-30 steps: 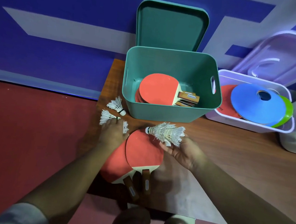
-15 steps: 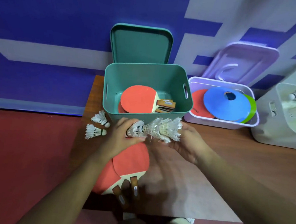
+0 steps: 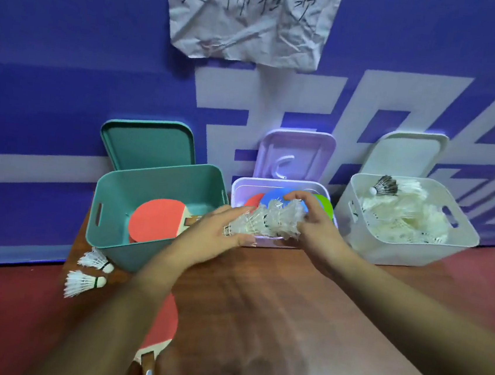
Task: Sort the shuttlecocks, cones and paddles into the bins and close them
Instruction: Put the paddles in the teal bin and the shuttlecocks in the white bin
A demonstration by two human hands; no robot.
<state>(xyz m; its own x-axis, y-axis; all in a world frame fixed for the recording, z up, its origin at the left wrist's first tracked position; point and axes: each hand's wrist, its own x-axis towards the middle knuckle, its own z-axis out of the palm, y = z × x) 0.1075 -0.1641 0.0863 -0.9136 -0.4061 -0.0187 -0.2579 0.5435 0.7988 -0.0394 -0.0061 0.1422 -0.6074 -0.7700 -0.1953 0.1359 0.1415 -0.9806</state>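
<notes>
Head view: a nested stack of shuttlecocks (image 3: 267,220) is held lying sideways above the table (image 3: 273,312), in front of the lilac bin (image 3: 240,186). Its left end is pinched between the thumb and the stretched fingers of the left hand (image 3: 220,233). Its feathered right end is gripped by the right hand (image 3: 315,225), whose fingers are curled over the top. The stack is blurred, so its shuttlecocks cannot be counted.

Three open bins are lined up along the blue wall, each with its lid propped upright behind it. A red paddle (image 3: 157,219) is seen inside the teal bin (image 3: 117,250) on the left. Flat cones are held in the lilac bin: a blue cone (image 3: 272,197), a green cone (image 3: 325,204) and a red cone (image 3: 254,201). The white bin (image 3: 401,252) on the right is filled with white shuttlecocks (image 3: 404,219), and one dark shuttlecock (image 3: 385,186) is laid on top.

Two loose shuttlecocks (image 3: 90,271) are left on the table's left edge, just beside the teal bin. Another red paddle (image 3: 162,322) is partly covered by the left forearm at the table's near edge.
</notes>
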